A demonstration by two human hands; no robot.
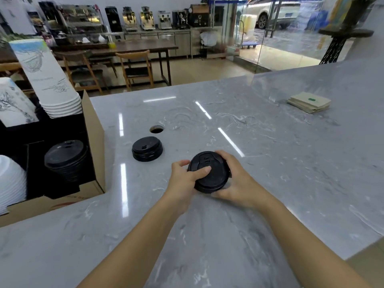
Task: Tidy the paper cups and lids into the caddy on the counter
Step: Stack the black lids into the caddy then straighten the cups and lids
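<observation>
A short stack of black lids [208,173] is held between both hands just above the grey marbled tabletop [270,152], near the middle of the view. The left hand [184,179] is closed on the near-left edge of the stack, with the thumb laid flat over the top lid, and the right hand [234,177] is wrapped around the far and right side, with the fingers curled under the rim. It cannot be told whether the bottom of the stack touches the tabletop. A second stack of black lids [147,149] is seen standing on the tabletop to the left and a little further away, apart from the hands. Just behind it a small round hole [156,129] is cut in the tabletop. At the left edge the caddy [94,129] is placed, a brown cardboard box with dark compartments inside. In one compartment a third stack of black lids [65,157] is kept. Behind it a tilted stack of printed paper cups [48,80] is set upside down, and more white cups [12,102] are seen at the far left, partly cut by the frame. A small pile of brown paper sleeves [309,102] is laid far to the right, well apart from everything else.
</observation>
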